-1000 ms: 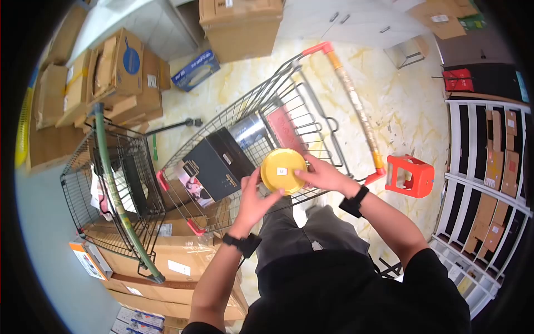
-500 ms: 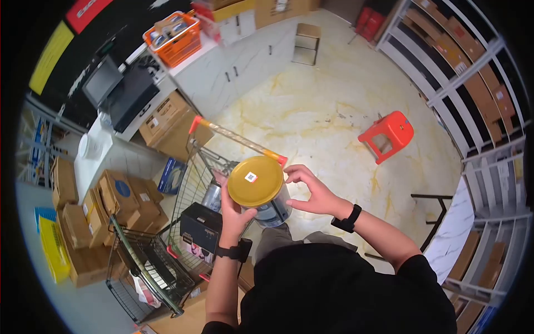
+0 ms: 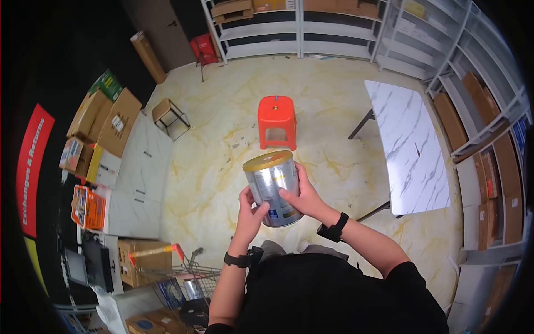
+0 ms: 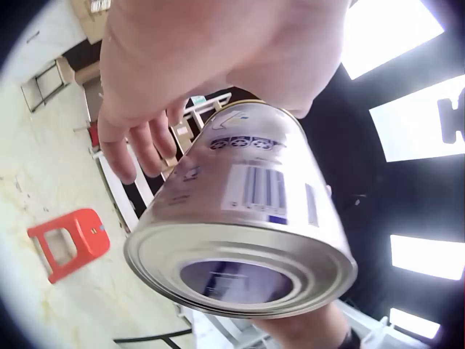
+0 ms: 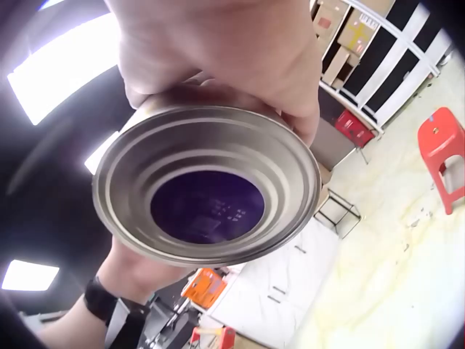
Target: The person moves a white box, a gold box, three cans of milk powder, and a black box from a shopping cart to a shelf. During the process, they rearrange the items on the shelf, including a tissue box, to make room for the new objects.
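A silvery metal tin [image 3: 276, 183] with a gold lid [image 3: 261, 161] is held in front of the body, slightly tilted. My left hand [image 3: 248, 220] holds its left side, thumb on the front low down. On the right side my right hand [image 3: 308, 199] grips it, fingers passing behind and thumb across the front. In the left wrist view a barcode label [image 4: 254, 190] shows on the tin's side above its metal rim. The recessed base [image 5: 207, 207] with a purple centre faces the right wrist camera.
Ahead on the floor stands a red plastic stool [image 3: 277, 114]. A marble-patterned table [image 3: 409, 150] is at the right, with white shelving [image 3: 261, 50] along the back. At the lower left sits a shopping cart [image 3: 189, 278] holding boxes, near white cabinets [image 3: 144, 178] and an orange basket [image 3: 89, 207].
The view has swung right, away from the cart, towards the stool and table. The tin went from lid-up to showing its side, and the right hand, loose half a second ago, now grips it.
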A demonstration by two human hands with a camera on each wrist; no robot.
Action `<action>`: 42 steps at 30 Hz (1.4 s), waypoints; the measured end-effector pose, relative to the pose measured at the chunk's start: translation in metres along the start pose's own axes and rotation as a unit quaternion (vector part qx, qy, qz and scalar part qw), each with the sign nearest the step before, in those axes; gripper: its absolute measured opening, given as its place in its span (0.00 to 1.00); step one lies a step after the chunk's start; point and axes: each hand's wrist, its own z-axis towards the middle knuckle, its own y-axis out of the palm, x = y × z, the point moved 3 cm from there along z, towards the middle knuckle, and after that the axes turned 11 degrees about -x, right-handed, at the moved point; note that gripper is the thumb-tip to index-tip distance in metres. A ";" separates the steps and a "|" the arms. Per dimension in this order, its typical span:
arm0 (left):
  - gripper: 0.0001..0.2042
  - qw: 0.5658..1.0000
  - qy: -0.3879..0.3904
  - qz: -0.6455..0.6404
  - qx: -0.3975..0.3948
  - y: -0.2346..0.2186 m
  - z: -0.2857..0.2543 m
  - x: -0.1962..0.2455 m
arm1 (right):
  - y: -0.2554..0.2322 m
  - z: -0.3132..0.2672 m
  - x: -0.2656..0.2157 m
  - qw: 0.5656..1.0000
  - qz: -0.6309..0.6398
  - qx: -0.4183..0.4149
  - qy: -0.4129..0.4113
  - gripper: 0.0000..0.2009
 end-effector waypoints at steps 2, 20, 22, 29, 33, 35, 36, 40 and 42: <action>0.29 0.999 -0.010 -0.053 -0.002 0.027 0.031 0.006 | -0.031 -0.001 0.003 0.998 0.065 0.006 0.013 0.40; 0.29 0.994 -0.014 -0.003 -0.109 0.056 0.399 0.023 | -0.247 0.203 0.093 0.991 0.022 0.097 0.089 0.34; 0.29 0.989 0.029 -0.004 -0.143 0.063 0.447 0.020 | -0.277 0.229 0.096 0.985 0.051 0.137 0.091 0.34; 0.30 0.959 0.061 -0.020 -0.275 0.106 0.589 0.003 | -0.373 0.280 0.122 0.970 -0.007 0.234 0.061 0.35; 0.31 0.948 0.072 -0.022 -0.309 0.149 0.677 -0.004 | -0.444 0.306 0.142 0.960 -0.009 0.266 0.087 0.36; 0.31 0.939 0.045 0.031 -0.340 0.168 0.722 -0.015 | -0.485 0.320 0.155 0.959 -0.002 0.274 0.071 0.37; 0.32 0.939 0.036 0.023 -0.340 0.194 0.768 -0.010 | -0.533 0.340 0.160 0.960 0.002 0.271 0.075 0.38; 0.32 0.937 0.042 0.022 -0.347 0.234 0.872 0.001 | -0.633 0.392 0.185 0.965 0.035 0.247 0.078 0.38; 0.32 0.940 0.051 0.023 -0.337 0.244 0.918 0.013 | -0.677 0.426 0.197 0.971 0.059 0.222 0.066 0.39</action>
